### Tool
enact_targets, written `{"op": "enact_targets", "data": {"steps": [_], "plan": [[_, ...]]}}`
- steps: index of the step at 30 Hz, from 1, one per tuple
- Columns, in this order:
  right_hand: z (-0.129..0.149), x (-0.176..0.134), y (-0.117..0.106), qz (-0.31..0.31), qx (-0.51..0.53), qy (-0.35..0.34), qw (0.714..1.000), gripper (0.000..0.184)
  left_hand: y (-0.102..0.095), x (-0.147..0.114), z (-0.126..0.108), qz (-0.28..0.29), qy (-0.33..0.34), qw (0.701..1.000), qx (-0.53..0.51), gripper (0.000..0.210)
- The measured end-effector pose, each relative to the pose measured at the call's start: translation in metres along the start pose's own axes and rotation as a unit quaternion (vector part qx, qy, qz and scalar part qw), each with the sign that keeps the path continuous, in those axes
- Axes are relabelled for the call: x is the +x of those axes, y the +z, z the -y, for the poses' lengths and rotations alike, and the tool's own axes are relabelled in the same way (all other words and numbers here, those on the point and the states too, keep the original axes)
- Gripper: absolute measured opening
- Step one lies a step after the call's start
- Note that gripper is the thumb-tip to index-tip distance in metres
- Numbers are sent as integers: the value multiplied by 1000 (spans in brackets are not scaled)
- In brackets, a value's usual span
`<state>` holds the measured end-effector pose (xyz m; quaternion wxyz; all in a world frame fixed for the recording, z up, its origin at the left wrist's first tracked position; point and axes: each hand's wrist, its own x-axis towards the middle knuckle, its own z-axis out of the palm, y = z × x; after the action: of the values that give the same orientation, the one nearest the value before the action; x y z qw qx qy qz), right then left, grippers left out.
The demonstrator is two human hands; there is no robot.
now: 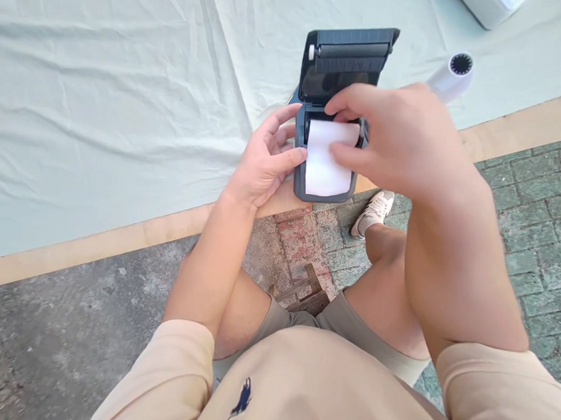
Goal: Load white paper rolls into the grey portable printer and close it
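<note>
Pinching the paper (327,162) with my right hand (393,141) at frame centre. My left hand (265,160) grips the printer (343,66), lid open. 1 spare roll (451,74) lies upper right.

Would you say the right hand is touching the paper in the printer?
Touching. The head view shows the right hand with its fingertips pressed on the white paper that lies over the open printer.

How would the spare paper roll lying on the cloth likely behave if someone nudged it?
The spare paper roll lies on its side, so it would probably roll. Its hollow core suggests it is light. The wrinkled cloth might slow it.
</note>
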<state>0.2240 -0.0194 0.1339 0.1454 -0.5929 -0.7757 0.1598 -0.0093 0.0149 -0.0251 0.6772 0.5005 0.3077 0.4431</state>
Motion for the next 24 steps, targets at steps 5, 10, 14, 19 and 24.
{"op": "enact_targets", "data": {"steps": [5, 10, 14, 19, 24], "plan": [[-14, -13, -21, -234, 433, 54, 869, 42, -1, 2, -1, 12, -16, 1000, -19, 97], [-57, -8, -27, -280, 603, 230, 711, 28, -3, 3, -5, 14, -15, 1000, 0, 98], [-101, 2, -18, -426, 509, 273, 696, 38, -5, 2, -6, 8, -23, 1000, 18, 99], [-164, 0, -3, -367, 268, 224, 862, 54, -6, 0, -8, 14, -20, 1000, -10, 90], [-187, -8, 15, -289, 121, 240, 919, 63, -3, -1, -11, 28, -17, 999, -25, 82]]}}
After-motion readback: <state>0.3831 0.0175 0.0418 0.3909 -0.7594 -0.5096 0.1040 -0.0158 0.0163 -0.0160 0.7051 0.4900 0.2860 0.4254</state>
